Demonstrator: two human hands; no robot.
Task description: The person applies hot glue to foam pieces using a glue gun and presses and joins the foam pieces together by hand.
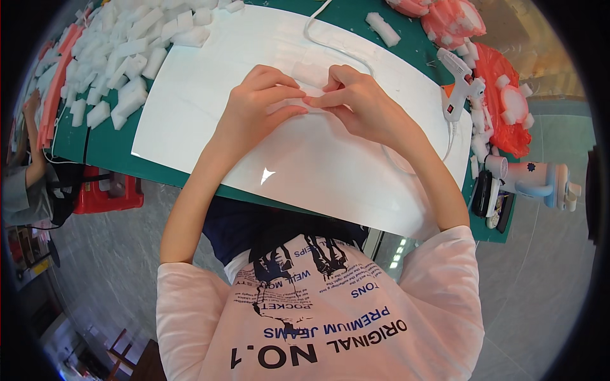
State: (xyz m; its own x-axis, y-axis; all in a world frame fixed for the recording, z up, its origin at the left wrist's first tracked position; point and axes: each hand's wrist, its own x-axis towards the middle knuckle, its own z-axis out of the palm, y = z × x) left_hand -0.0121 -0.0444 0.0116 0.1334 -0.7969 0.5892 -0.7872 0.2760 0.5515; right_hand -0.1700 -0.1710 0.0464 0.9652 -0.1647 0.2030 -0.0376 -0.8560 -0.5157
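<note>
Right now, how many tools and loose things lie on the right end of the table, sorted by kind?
Glue gun: 1
Red bags: 2
Phone: 1
Small fan: 1
Total: 5
The foam blocks heaped at the left are too many to count.

A sheet [305, 159] lies mid-frame on the desk [108, 149]. Foam blocks [121, 57] are heaped at upper left, and a glue gun [460, 86] lies at the sheet's right edge. Both hands [260, 108] [359, 105] meet on the sheet's upper middle.
</note>
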